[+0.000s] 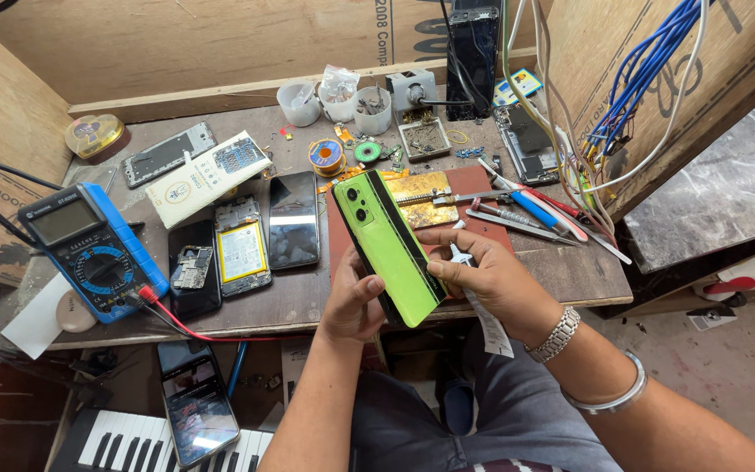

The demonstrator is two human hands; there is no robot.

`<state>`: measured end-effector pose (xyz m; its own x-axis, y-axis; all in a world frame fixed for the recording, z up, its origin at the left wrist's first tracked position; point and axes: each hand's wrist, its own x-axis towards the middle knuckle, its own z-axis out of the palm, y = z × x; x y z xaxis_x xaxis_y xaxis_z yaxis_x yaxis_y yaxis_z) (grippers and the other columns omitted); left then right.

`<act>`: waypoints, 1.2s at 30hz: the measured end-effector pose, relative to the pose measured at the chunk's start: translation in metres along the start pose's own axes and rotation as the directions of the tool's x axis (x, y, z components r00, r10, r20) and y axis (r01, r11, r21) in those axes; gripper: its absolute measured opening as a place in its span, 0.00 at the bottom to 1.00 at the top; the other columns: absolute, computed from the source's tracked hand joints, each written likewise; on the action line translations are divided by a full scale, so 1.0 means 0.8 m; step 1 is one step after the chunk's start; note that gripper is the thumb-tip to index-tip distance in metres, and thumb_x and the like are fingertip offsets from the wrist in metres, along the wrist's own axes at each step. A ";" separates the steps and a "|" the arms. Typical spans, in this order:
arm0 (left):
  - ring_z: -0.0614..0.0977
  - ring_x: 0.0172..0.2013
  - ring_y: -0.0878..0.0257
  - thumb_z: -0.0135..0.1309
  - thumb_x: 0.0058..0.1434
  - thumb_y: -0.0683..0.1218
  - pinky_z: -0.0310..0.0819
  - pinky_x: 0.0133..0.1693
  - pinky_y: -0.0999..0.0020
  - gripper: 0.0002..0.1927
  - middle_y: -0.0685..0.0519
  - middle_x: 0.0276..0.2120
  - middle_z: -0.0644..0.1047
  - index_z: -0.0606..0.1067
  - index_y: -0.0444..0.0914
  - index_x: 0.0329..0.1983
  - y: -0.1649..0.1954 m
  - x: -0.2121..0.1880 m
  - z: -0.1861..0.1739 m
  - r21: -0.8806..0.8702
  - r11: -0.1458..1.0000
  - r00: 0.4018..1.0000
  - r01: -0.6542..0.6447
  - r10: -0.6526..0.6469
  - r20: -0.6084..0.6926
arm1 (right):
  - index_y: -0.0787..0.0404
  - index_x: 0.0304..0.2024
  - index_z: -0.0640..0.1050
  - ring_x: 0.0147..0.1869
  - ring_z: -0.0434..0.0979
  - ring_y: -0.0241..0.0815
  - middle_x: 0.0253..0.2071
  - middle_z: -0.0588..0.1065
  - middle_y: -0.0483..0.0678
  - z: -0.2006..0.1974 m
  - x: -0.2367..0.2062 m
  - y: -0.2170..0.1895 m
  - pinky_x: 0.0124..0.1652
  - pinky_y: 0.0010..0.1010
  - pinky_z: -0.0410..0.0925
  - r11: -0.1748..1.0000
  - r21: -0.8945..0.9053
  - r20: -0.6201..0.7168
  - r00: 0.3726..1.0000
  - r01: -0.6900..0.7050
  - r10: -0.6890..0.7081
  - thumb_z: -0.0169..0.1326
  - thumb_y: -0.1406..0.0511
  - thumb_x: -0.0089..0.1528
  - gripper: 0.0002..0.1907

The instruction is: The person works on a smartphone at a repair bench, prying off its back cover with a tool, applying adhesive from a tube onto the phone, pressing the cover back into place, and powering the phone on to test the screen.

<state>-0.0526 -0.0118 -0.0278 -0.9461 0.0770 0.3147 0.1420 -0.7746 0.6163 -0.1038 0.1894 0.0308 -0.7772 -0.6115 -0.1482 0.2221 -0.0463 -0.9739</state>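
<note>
Here, green phone (pixel 389 247) back-up, tilted, above near edge of tabletop (pixel 570 271) — both hands on it. Left hand (pixel 353 306) clasps phone's lower left edge, thumb on back cover. Right hand (pixel 491 275) grips right edge, pinching small metal tool (pixel 460 254) and white paper strip (pixel 488 323). Left of phone — opened phones (pixel 242 249), blue multimeter (pixel 93 249). Behind phone, brass plate (pixel 423 197); right of it, screwdrivers (pixel 526 210).

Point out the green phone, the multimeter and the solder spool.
green phone (pixel 391 253): head view, middle of its back cover.
multimeter (pixel 102 267): head view, on its round dial.
solder spool (pixel 326 157): head view, on its top face.
</note>
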 end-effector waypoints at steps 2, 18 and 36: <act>0.81 0.53 0.58 0.73 0.54 0.50 0.77 0.56 0.62 0.41 0.46 0.52 0.77 0.67 0.30 0.64 -0.001 0.000 0.000 -0.024 1.000 1.000 -0.002 0.003 0.012 | 0.62 0.62 0.77 0.34 0.70 0.26 0.35 0.75 0.40 -0.002 0.000 0.000 0.34 0.20 0.66 0.999 -0.041 0.000 1.000 0.014 -0.014 0.59 0.62 0.63 0.25; 0.81 0.52 0.59 0.75 0.52 0.52 0.79 0.53 0.63 0.45 0.46 0.53 0.77 0.65 0.29 0.66 0.000 -0.002 -0.004 0.006 0.998 0.998 0.057 -0.057 0.033 | 0.62 0.58 0.75 0.34 0.69 0.29 0.35 0.73 0.40 -0.027 0.007 -0.010 0.36 0.23 0.66 0.991 0.117 -0.021 0.998 0.067 -0.065 0.59 0.63 0.62 0.22; 0.77 0.61 0.54 0.61 0.66 0.59 0.77 0.59 0.51 0.43 0.41 0.63 0.72 0.60 0.28 0.73 -0.002 -0.004 -0.004 -0.073 0.997 0.996 -0.001 0.008 0.093 | 0.64 0.53 0.76 0.36 0.70 0.30 0.38 0.73 0.41 -0.053 -0.039 -0.028 0.38 0.23 0.66 0.964 0.170 -0.127 0.975 0.204 -0.184 0.59 0.65 0.61 0.18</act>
<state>-0.0505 -0.0125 -0.0321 -0.9138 0.1288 0.3853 0.1215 -0.8183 0.5618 -0.1097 0.2432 0.0500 -0.8734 -0.4868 0.0128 0.1557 -0.3042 -0.9398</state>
